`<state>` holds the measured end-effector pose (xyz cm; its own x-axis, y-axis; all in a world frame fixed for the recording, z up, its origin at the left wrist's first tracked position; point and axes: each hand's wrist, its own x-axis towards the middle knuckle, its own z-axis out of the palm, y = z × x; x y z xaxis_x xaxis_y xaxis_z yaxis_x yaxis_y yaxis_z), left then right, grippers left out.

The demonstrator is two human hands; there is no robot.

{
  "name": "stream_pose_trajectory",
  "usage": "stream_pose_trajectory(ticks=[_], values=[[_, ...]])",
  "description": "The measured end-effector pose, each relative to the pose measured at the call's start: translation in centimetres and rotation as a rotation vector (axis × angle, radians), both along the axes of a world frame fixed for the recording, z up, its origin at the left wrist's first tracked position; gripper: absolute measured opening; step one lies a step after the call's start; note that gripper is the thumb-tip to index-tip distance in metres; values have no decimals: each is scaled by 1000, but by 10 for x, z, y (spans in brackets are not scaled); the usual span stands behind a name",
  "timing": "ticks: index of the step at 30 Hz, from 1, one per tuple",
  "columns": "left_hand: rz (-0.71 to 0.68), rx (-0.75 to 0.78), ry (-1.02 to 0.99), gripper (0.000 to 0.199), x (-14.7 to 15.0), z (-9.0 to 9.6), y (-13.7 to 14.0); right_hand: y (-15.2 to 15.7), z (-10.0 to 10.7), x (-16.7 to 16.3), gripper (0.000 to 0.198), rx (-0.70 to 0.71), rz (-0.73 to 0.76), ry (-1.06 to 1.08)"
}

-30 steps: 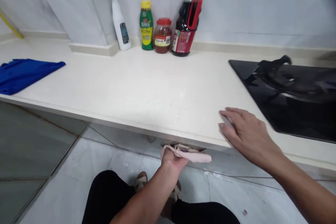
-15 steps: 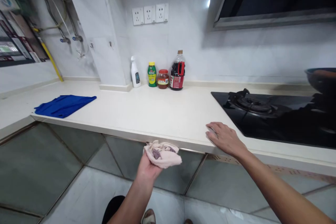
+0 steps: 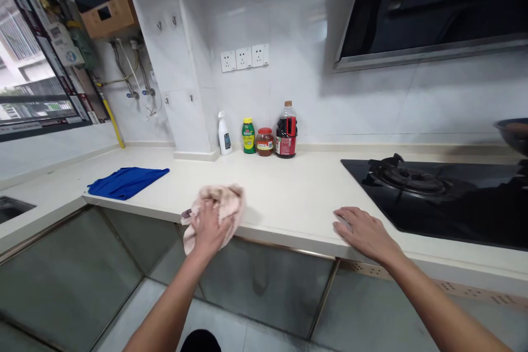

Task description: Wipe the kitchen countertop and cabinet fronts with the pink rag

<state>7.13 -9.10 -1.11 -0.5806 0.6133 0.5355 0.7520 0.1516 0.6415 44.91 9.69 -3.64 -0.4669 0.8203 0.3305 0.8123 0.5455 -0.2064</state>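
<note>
A pale pink cloth (image 3: 231, 203) with purple patches is under my left hand (image 3: 209, 230), at the front edge of the white countertop (image 3: 297, 190). My fingers grip it from above; it is slightly blurred, and part of it hangs over the edge. My right hand (image 3: 365, 232) lies palm down on the counter's front edge, left of the black gas stove (image 3: 462, 198). Its fingers are stretched out and hold nothing. To the left, a folded blue cloth (image 3: 127, 181) lies flat near the counter's corner.
Along the wall stand a white spray bottle (image 3: 225, 137), a green bottle with yellow cap (image 3: 248, 137), a red-lidded jar (image 3: 264, 144) and a large dark sauce bottle (image 3: 286, 135). A range hood (image 3: 429, 11) hangs above the stove. A sink (image 3: 12, 208) shows at far left.
My left hand has turned from palm up to palm down and brought the pink cloth up and left onto the counter edge. My right hand stays on the counter. The view has tilted upward.
</note>
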Motion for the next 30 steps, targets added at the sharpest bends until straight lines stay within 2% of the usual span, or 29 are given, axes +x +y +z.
stream_pose_trajectory(ticks=[2,5,8,11,14,17,19,22,27,30], values=[[-147,-139,160,36,2,4,13,1,0,-1,49,-1,4,3],[-361,-103,145,45,26,4,27,3,-1,-3,49,-6,1,12],[-610,30,78,58,78,-1,38,7,0,-2,52,-33,7,85],[-823,82,65,57,146,-9,55,12,1,2,58,-87,9,273],[-876,111,109,67,203,-16,73,17,0,9,61,-156,-11,435],[-768,-53,467,81,225,-17,84,22,-5,16,62,-196,9,479],[-705,-155,705,73,217,-15,84,25,-9,20,62,-190,50,476],[-633,-158,788,61,174,-16,74,29,-16,23,64,-166,46,520],[-420,-157,711,66,50,-24,41,38,-29,24,65,-129,105,383],[-226,-265,636,61,-29,-20,15,43,-38,23,67,-42,103,324]])
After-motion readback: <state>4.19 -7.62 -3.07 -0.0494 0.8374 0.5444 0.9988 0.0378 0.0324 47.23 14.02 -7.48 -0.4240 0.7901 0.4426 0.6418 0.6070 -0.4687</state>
